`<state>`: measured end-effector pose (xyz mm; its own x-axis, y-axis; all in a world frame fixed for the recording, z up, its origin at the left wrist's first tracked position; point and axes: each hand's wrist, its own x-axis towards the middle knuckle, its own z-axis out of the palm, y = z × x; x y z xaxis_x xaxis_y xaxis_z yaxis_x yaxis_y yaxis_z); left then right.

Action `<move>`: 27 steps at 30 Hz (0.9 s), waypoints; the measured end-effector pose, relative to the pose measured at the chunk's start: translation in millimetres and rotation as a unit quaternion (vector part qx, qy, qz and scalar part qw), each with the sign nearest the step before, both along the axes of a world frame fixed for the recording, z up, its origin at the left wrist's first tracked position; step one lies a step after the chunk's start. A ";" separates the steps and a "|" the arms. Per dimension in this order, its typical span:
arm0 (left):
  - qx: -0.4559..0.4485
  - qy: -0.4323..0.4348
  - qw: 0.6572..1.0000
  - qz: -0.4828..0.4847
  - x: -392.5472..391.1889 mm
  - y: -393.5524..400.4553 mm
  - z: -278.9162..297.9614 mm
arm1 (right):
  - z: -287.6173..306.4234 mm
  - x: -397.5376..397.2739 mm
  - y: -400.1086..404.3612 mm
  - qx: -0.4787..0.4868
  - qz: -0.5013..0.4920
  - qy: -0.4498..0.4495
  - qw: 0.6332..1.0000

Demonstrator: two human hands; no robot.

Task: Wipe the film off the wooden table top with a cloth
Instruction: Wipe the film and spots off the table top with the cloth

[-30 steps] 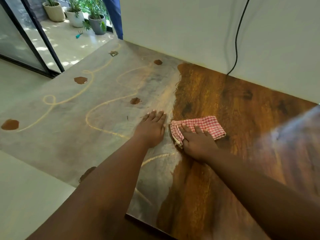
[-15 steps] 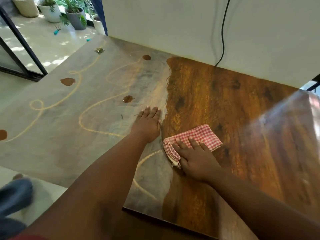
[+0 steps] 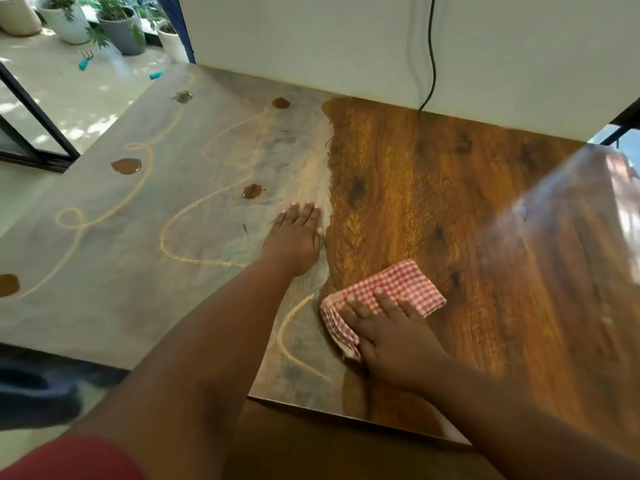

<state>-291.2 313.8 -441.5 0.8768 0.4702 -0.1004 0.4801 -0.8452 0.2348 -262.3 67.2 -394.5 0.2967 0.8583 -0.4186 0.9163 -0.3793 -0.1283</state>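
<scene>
The wooden table top (image 3: 433,209) shows bare brown grain on its right half. A dull grey film (image 3: 145,244) with pale curly lines and brown blotches covers the left half. My right hand (image 3: 391,337) presses flat on a folded red-and-white checked cloth (image 3: 398,289), right at the border between film and wood near the front edge. My left hand (image 3: 296,233) lies palm down, fingers together, on the film just left of that border, holding nothing.
A white wall (image 3: 346,43) stands along the table's back edge, with a black cable (image 3: 431,57) hanging down it. Potted plants (image 3: 117,26) stand on the floor at the far left beside a glass door frame (image 3: 34,109). A shoe (image 3: 38,396) shows at the lower left.
My right hand has drawn the cloth toward me along the film's edge, nearer the front edge of the table. My left hand stays flat in place on the film.
</scene>
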 end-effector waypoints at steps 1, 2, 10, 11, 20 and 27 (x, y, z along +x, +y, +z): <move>0.001 0.002 1.000 0.000 0.0 0.0 -0.4 | -0.4 -6.1 10.4 0.000 -0.017 0.001 1.000; 0.001 0.003 1.000 0.001 -0.3 -0.1 -0.7 | -0.4 -14.3 20.1 0.004 -0.024 0.006 1.000; -0.021 0.005 1.000 0.001 -1.2 -0.4 2.4 | 8.1 -60.7 -22.6 0.003 0.103 0.034 0.994; -0.022 0.012 1.000 -0.003 -1.7 -0.6 4.4 | 12.8 -56.4 -32.3 -0.013 0.101 -0.001 0.995; 0.020 0.052 0.998 -0.042 -21.2 7.2 18.4 | -6.3 -84.8 2.1 0.011 0.054 0.038 0.998; 0.033 0.060 0.997 -0.045 -63.9 0.0 24.1 | 5.5 -70.5 -18.3 -0.014 0.110 0.050 0.993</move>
